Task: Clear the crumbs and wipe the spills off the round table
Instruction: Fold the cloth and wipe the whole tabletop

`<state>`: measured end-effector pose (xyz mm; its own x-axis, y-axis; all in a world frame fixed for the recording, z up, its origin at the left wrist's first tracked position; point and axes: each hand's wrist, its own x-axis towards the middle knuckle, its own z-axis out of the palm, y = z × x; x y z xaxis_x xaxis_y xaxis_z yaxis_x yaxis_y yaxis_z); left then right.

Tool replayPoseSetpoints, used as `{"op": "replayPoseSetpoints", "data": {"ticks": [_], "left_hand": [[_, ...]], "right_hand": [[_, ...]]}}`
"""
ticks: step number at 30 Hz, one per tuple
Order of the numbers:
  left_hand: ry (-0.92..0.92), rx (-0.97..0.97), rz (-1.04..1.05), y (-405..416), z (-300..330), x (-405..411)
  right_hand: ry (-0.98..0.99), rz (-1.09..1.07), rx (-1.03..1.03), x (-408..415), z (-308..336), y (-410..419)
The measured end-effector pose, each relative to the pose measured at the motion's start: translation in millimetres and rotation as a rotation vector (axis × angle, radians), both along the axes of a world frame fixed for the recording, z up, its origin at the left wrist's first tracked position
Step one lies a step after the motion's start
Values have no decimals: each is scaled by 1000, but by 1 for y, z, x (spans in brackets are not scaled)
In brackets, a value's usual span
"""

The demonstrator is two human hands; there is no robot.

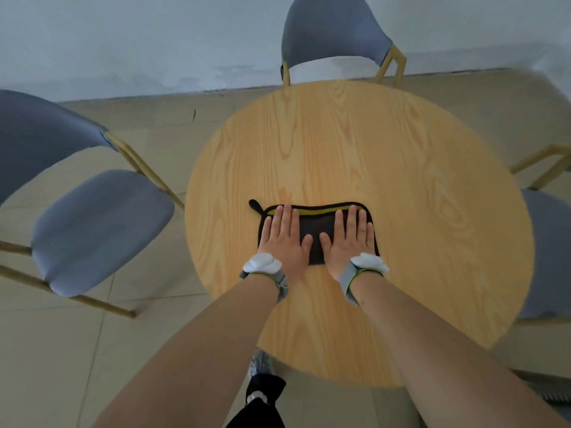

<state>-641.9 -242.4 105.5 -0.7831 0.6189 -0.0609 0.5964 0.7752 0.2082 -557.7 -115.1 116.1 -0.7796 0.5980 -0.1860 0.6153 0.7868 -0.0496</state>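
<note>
Black cloth (315, 233) pressed flat on the round wooden table (355, 143).
Left hand (284, 239) and right hand (349, 242) lie side by side, fingers spread wide, palms down on the cloth, which sits toward the table's near edge, left of centre.

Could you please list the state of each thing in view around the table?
Cloth: folded, flat on the table, under both hands.
Left hand: open, palm down on the cloth.
Right hand: open, palm down on the cloth.
Round table: no crumbs or spills visible.
Left chair: pulled out, unoccupied.
Far chair: close to the table.
</note>
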Motion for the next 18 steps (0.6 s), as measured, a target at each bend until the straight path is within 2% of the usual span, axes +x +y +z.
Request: {"op": "replayPoseSetpoints", "data": {"ticks": [6, 11, 14, 18], "left_hand": [[26, 25, -28, 60, 1, -113], [31, -29, -62, 110, 10, -203], [-18, 10, -154, 133, 20, -242], [9, 9, -147, 160, 19, -288]], "right_hand": [[19, -26, 26, -110, -2, 61], [14, -74, 45, -197, -7, 109], [33, -87, 56, -233, -3, 129], [38, -96, 64, -280, -3, 163]]}}
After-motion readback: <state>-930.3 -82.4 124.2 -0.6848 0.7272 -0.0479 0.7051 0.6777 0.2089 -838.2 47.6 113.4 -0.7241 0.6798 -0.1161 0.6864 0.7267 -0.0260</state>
